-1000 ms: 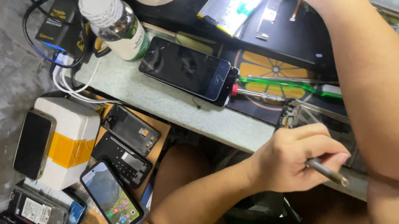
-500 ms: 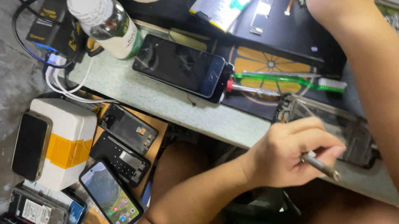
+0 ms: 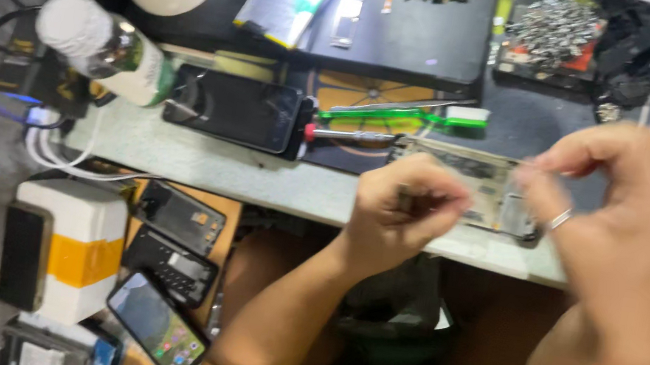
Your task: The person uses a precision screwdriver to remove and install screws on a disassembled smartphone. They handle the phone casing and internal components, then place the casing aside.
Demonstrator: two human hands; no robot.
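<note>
Head view shows the left hand [image 3: 403, 207] closed in a fist over the open phone [image 3: 479, 188]. Just beside it, the right hand [image 3: 604, 207] pinches its fingertips together; what they hold is too blurred to tell.

Glossy glass, matt plastic and bare metal across a phone-repair bench.

Black smartphone [image 3: 233, 109] glossy, glass face streaked with glare; opened phone frame [image 3: 470, 187] dull metal, centre frame; green toothbrush [image 3: 403, 117] translucent plastic; screwdriver [image 3: 349, 135] shaft bright metal; bottle [image 3: 109, 47] shiny, cap matt white; white box [image 3: 79, 245] matt, banded with smooth orange tape; plain metal ring on right hand [image 3: 602, 224]; benchtop edge [image 3: 257, 177] pale, matt.
</note>
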